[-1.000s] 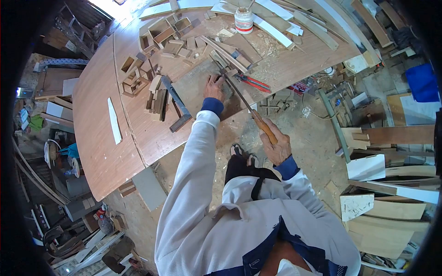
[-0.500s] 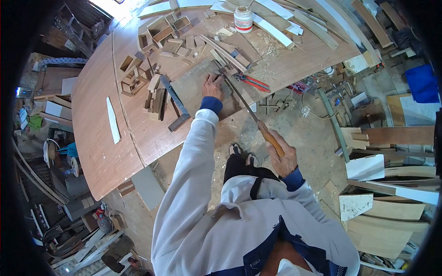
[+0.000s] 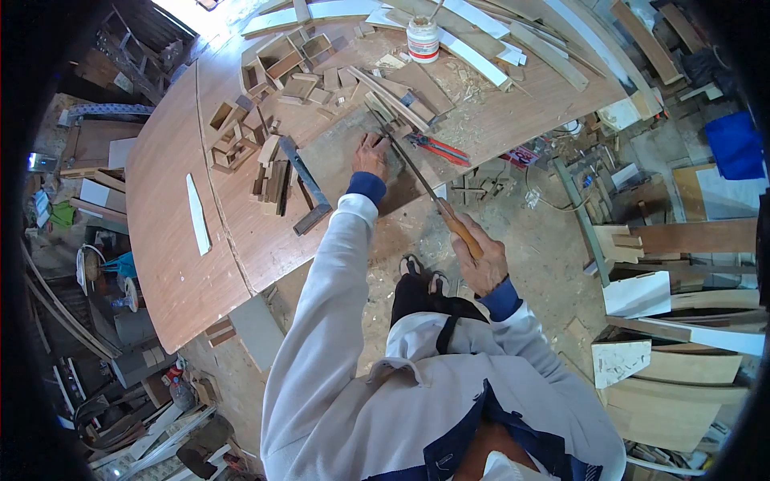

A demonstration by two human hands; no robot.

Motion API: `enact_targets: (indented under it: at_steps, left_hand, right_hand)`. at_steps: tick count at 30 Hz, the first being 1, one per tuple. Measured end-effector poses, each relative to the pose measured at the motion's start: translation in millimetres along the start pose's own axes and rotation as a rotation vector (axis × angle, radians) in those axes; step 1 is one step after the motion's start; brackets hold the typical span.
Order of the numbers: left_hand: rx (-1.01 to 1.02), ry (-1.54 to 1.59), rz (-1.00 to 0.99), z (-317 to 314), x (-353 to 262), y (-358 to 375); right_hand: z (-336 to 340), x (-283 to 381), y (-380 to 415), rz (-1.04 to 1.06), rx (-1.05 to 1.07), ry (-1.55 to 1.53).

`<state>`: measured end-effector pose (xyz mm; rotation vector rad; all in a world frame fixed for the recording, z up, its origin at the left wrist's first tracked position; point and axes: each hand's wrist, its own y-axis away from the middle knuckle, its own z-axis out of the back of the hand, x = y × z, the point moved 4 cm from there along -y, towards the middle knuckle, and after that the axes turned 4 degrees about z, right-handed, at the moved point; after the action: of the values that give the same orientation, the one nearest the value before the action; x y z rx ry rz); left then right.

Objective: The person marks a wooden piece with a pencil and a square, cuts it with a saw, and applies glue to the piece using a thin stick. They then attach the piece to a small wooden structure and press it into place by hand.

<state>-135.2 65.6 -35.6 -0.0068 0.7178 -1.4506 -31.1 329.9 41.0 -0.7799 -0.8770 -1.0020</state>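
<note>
My right hand [image 3: 484, 263] is closed round the wooden handle of a handsaw [image 3: 460, 231]. Its long thin blade slants up and left over the table edge, passing just right of my left hand [image 3: 370, 158]. That hand presses down on a brownish board [image 3: 333, 151], its fingers bent beside the blade. Whatever lies under the fingertips is hidden. Red-handled pliers [image 3: 443, 150] lie to the right of the blade. Left of the board rests a try square [image 3: 305, 175].
The wooden table [image 3: 160, 240] carries small box-like wooden frames [image 3: 281, 60], offcuts [image 3: 274, 188], a white strip [image 3: 197, 215] and a white tub [image 3: 423, 40]. Long boards [image 3: 545, 52] lie at the back right. Stacked panels [image 3: 674, 361] stand on the right, over the floor.
My right hand and the saw handle have moved up and left, so the blade reaches farther past my left hand. My left hand stays nearly in place.
</note>
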Motion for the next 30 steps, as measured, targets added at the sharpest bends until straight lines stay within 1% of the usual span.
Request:
enact_targets:
  at_steps: [4, 6, 7, 9, 10, 12, 13, 15, 16, 18, 21, 25, 28, 30]
  left_hand:
    - [-0.019, -0.015, -0.008, -7, 10, 0]
    - [-0.004, 0.012, 0.0, -8, 13, 2]
    - [-0.007, 0.014, 0.004, -9, 13, 2]
    - [-0.065, -0.042, -0.077, -6, 10, 2]
    - [-0.066, -0.043, -0.076, -5, 9, 2]
    - [-0.016, -0.015, -0.047, -3, 8, 1]
    - [-0.012, -0.018, -0.049, -1, 6, 2]
    - [0.043, -0.037, -0.004, -1, 5, 1]
    - [0.049, -0.035, -0.006, -3, 6, 3]
    - [0.06, -0.046, -0.002, -5, 9, -1]
    - [0.069, -0.036, -0.012, -2, 8, 0]
    - [0.106, -0.018, -0.003, 2, 3, 0]
    - [0.107, -0.009, 0.024, -2, 6, 2]
    - [0.014, -0.029, -0.069, -9, 14, 0]
  right_hand:
    - [17, 8, 20, -0.014, -0.015, -0.05]
    - [30, 12, 40, 0.078, -0.031, 0.032]
    - [31, 12, 41, 0.08, -0.028, 0.035]
    - [31, 14, 41, 0.031, -0.028, 0.03]
    - [28, 15, 33, 0.033, -0.026, 0.03]
    - [15, 8, 9, -0.105, 0.062, 0.052]
    - [13, 7, 6, -0.108, 0.061, 0.048]
    - [10, 7, 3, -0.03, 0.029, 0.043]
    - [14, 6, 11, -0.036, 0.026, 0.042]
    - [26, 8, 30, 0.045, -0.008, 0.007]
    - [32, 12, 40, 0.003, -0.029, -0.01]
    - [14, 16, 4, -0.011, 0.021, -0.005]
    - [13, 10, 8, -0.056, 0.027, -0.005]
    - [27, 9, 29, 0.054, -0.025, -0.018]
